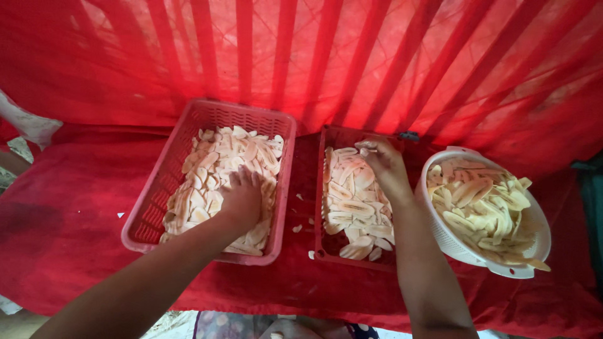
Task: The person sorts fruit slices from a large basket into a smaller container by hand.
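Left hand [242, 198]: palm down, fingers spread flat on a heap of pale slices [220, 182], gripping nothing.
Pale slices: thin, long ovals, cream to light tan, matte, piled loosely and overlapping.
Pink basket [147, 216]: rectangular, moulded plastic with lattice walls and a rolled rim; holds the heap under the left hand.
Right hand [384, 164]: above the far end of the red basket [331, 246], fingertips pinched on a slice [364, 149].
Red basket: rectangular, darker plastic, just right of the pink one; its slices [355, 210] lie in flatter, overlapping rows.
White colander [468, 254]: round, perforated plastic, tilted, at the right forearm's side; filled with yellower, longer slices [487, 207].
Red cloth [69, 220]: soft, creased, covers the surface under all three containers. A few stray slices [297, 228] lie on it between the baskets.
Red netting [389, 56]: fine mesh with darker vertical bands behind.
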